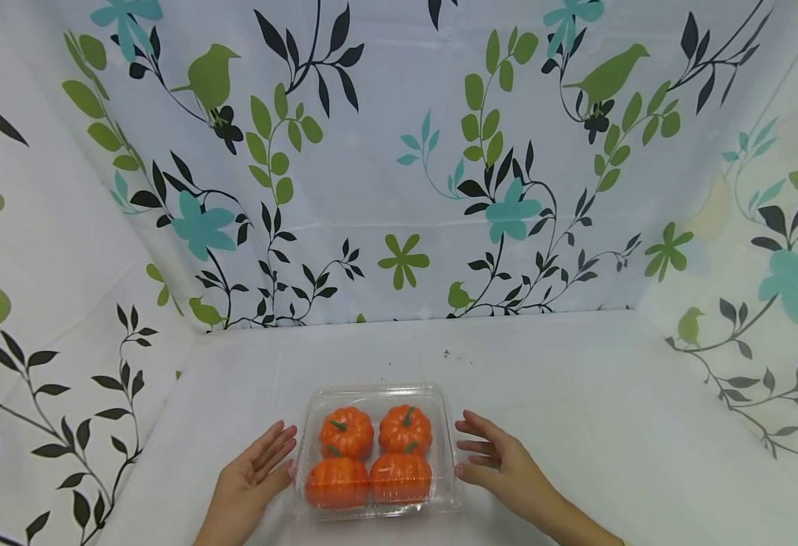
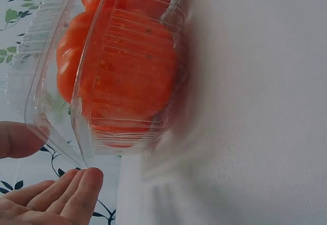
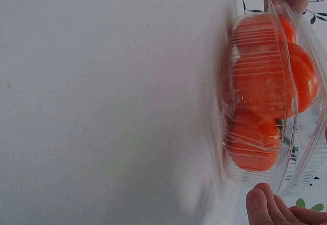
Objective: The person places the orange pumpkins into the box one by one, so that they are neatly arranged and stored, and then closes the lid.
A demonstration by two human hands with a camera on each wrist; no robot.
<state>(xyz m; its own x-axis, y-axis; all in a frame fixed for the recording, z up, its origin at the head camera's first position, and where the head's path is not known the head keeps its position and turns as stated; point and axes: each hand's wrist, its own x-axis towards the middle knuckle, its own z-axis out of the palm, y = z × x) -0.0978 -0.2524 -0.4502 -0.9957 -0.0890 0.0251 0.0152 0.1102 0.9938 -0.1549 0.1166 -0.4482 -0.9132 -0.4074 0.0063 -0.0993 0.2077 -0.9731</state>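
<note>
A clear plastic clamshell container [image 1: 380, 396] sits on the table, holding several small orange pumpkins [image 1: 347, 434] with green stems. In both wrist views a gap shows between its lid [image 2: 38, 77] and its base. Beside the container's left side is my left hand [image 1: 249, 474], fingers extended; its thumb [image 2: 23, 139] lies by the lid's rim and its fingertips [image 2: 92, 176] by the rim's corner. My right hand [image 1: 501, 466] is at the right side with loosely bent fingers [image 3: 260, 199] near the rim. I cannot tell whether either hand touches the plastic.
A white cloth [image 1: 563, 394] covers the table. Behind and at both sides hang white curtains [image 1: 372, 152] printed with leaves, birds and flowers. Small dark specks [image 1: 447, 354] lie on the cloth beyond the container.
</note>
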